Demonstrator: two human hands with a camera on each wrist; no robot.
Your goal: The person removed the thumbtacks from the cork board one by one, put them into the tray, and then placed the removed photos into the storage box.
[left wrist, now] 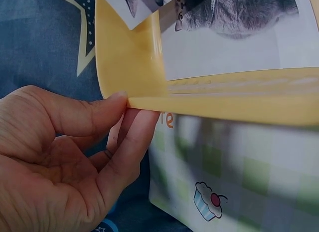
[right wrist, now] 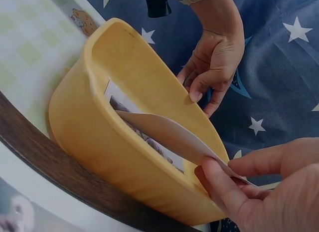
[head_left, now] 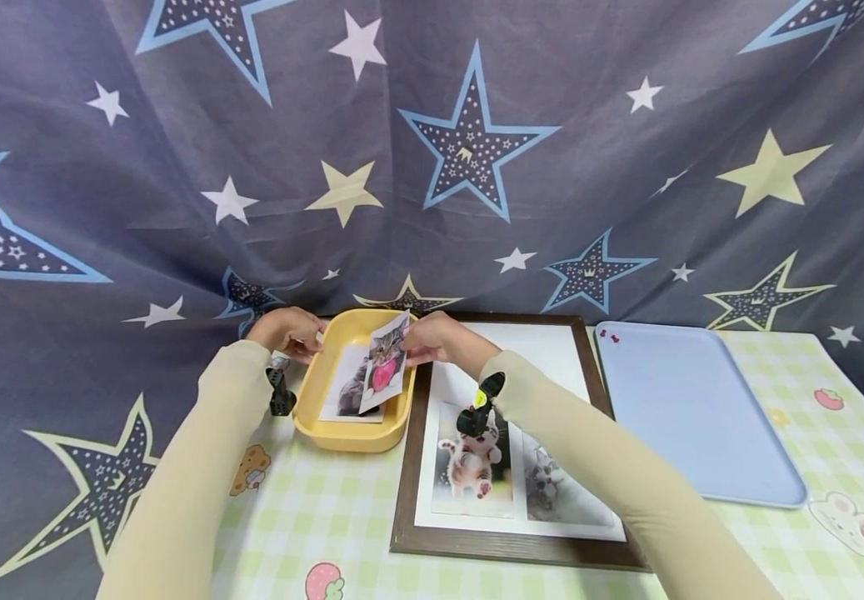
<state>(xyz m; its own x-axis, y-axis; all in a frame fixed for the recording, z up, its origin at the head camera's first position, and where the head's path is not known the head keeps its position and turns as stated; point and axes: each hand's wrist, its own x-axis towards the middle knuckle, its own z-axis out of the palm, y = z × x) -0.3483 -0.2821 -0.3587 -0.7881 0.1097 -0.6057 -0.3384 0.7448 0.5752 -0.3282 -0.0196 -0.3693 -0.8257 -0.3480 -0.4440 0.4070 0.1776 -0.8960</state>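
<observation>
My left hand [head_left: 291, 332] pinches the left rim of a yellow plastic basin [head_left: 357, 439], thumb on top and fingers beneath, as the left wrist view shows. Between thumb and fingers of my right hand [head_left: 437, 337] is the upper right edge of a kitten photo [head_left: 385, 364] with a pink heart on it. That photo slants over the basin, bowing slightly in the right wrist view [right wrist: 169, 134]. Flat on the basin floor lies another photo of a grey cat [left wrist: 239, 15], partly covered by the held one.
A brown picture frame [head_left: 411, 492] with a white mat lies right of the basin. On it are a kitten photo [head_left: 469, 483] and a grey cat photo [head_left: 551, 487], under my right forearm. Farther right, a light blue tray [head_left: 694, 408] bears small dark red pieces [head_left: 609, 337]. A starry curtain [head_left: 469, 250] hangs behind.
</observation>
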